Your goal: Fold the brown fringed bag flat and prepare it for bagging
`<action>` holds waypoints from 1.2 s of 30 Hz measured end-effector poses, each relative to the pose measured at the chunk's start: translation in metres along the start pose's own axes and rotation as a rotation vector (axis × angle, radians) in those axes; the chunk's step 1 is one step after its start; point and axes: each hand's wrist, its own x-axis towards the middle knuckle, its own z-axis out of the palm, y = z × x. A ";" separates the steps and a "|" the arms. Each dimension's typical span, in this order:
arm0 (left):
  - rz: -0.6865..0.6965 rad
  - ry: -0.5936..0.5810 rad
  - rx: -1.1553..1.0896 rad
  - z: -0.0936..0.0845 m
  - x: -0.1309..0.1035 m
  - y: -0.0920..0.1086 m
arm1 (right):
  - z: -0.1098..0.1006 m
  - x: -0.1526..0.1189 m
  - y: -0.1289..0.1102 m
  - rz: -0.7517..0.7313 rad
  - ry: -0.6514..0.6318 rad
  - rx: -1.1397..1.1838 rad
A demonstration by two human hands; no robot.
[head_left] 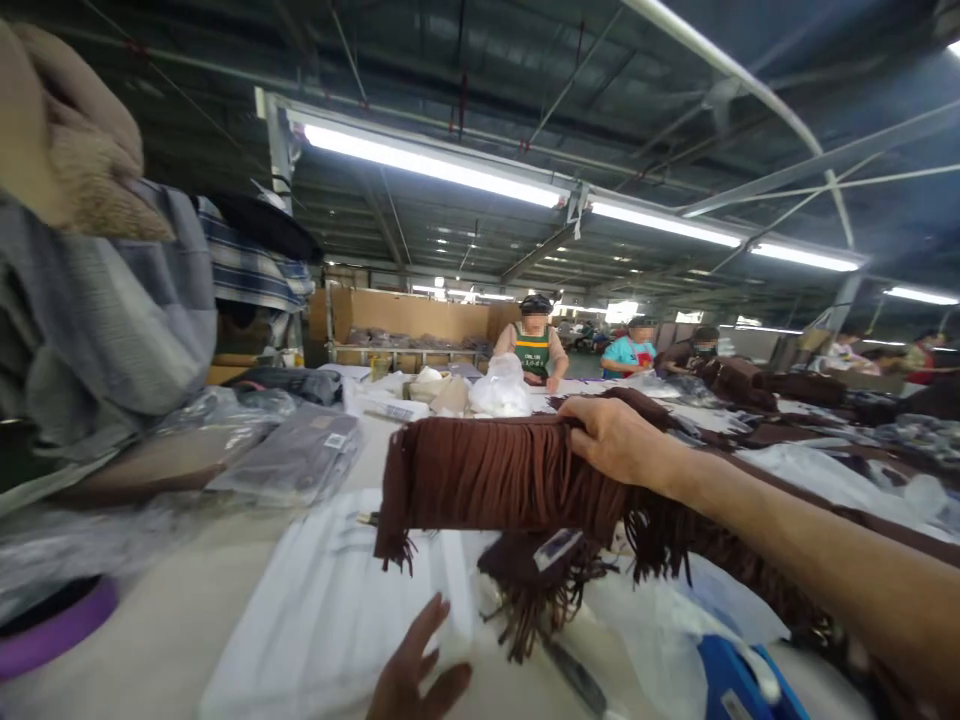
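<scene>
The right hand [616, 440] grips the top edge of a brown fringed cloth [495, 475], its fingers curled over the far side and the thumb lying along the near side, so the cloth is pinched between them and held up above the table [172, 630]. The cloth hangs folded, with its fringe dangling from the lower edge; more of the same brown fringe trails under the right forearm, and a darker bundle with a small label [556, 548] sags just beneath the cloth. The left hand [416, 675] is below the cloth, at the bottom edge of the view, fingers loosely spread and fingertips touching the edge of a stack of clear plastic bags [330, 610] that lies flat on the table under the cloth. To the left of the cloth lie flat packed garments in plastic [296, 455], and farther left stands a tall pile of grey and plaid fabric [112, 310]. A purple ring [60, 630] sits near the table's left edge, well apart from the cloth. Below and right of the cloth a blue tool [739, 685] shows partly, beside crumpled plastic. Beyond the cloth a white plastic bundle [499, 390] rests on the table, and behind it several other people [534, 345] work at the far side, with more brown cloth piled to the right of them.
</scene>
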 end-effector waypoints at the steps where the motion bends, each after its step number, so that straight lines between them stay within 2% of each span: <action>1: -0.030 -0.023 -0.148 0.005 -0.007 0.011 | -0.004 -0.012 -0.015 -0.035 -0.018 0.047; 3: -0.011 -0.076 -0.398 0.008 -0.026 0.036 | -0.006 -0.035 -0.043 -0.085 -0.069 0.232; 4: 0.004 -0.090 -0.506 0.007 -0.038 0.049 | -0.003 -0.045 -0.055 -0.079 -0.120 0.412; 7: 0.023 -0.059 -0.735 -0.006 -0.076 0.076 | 0.016 -0.074 -0.089 0.050 -0.334 1.050; 8: 0.003 -0.020 -0.782 -0.012 -0.088 0.081 | 0.024 -0.082 -0.099 0.098 -0.395 1.185; 12: -0.197 0.252 -0.830 -0.037 -0.118 0.083 | 0.057 -0.104 -0.128 0.167 -0.484 1.268; 14: -0.297 0.373 -0.782 -0.047 -0.122 0.082 | 0.072 -0.110 -0.136 0.178 -0.504 1.258; 16: -0.355 0.420 -0.659 -0.057 -0.122 0.085 | 0.084 -0.112 -0.139 0.172 -0.501 1.214; 20: -0.373 0.286 -0.136 -0.083 -0.109 0.111 | 0.098 -0.112 -0.133 0.159 -0.309 1.084; 22: -0.358 0.198 0.048 -0.100 -0.099 0.133 | 0.096 -0.114 -0.129 0.080 -0.121 1.000; 24: -0.334 0.116 0.240 -0.112 -0.089 0.156 | 0.085 -0.118 -0.131 -0.193 0.180 0.794; 26: -0.293 0.028 0.522 -0.116 -0.080 0.177 | 0.069 -0.125 -0.141 -0.577 0.471 0.464; 27: -0.260 -0.015 0.674 -0.113 -0.076 0.185 | 0.061 -0.128 -0.148 -0.730 0.541 0.306; 28: -0.219 -0.060 0.819 -0.108 -0.074 0.191 | 0.054 -0.130 -0.157 -0.816 0.535 0.189; 29: -0.177 -0.108 0.949 -0.101 -0.072 0.196 | 0.048 -0.130 -0.166 -0.837 0.467 0.105; 30: -0.138 -0.163 1.058 -0.094 -0.071 0.199 | 0.046 -0.130 -0.175 -0.793 0.331 0.049; 33: -0.078 -0.347 1.251 -0.079 -0.070 0.202 | 0.051 -0.125 -0.186 -0.539 -0.184 -0.012; 34: -0.070 -0.431 1.287 -0.080 -0.069 0.202 | 0.056 -0.123 -0.185 -0.482 -0.303 -0.014; 36: -0.048 -0.603 1.350 -0.089 -0.069 0.201 | 0.067 -0.123 -0.176 -0.441 -0.404 0.000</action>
